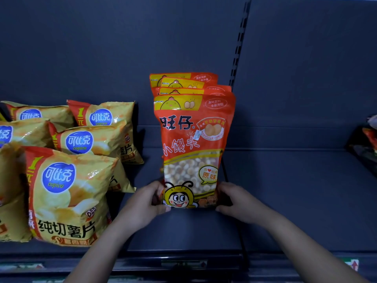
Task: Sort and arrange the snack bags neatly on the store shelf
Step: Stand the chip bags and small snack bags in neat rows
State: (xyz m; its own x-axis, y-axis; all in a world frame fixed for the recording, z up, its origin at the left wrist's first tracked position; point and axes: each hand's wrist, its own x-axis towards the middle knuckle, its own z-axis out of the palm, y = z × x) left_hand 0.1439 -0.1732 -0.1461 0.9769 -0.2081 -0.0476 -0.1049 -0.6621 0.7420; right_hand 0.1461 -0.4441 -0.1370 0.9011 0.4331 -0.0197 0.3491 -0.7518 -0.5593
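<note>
The left hand [145, 203] and right hand [237, 201] each curl fingers round a lower corner of the front orange bag [193, 148], which stands on the shelf [295, 190] at the head of a row of matching bags [183, 83], apart from the yellow chip bags [69, 190] on the left. Held only at its base, the tall pouch could flop forward or skew the row behind if released off balance (the shelf looks smooth). Its long axis stands vertical, printed face toward the camera, top seal up.

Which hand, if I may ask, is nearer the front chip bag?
Left. The left hand sits just right of the front chip bag; the right hand grips the orange bag beyond it.
</note>
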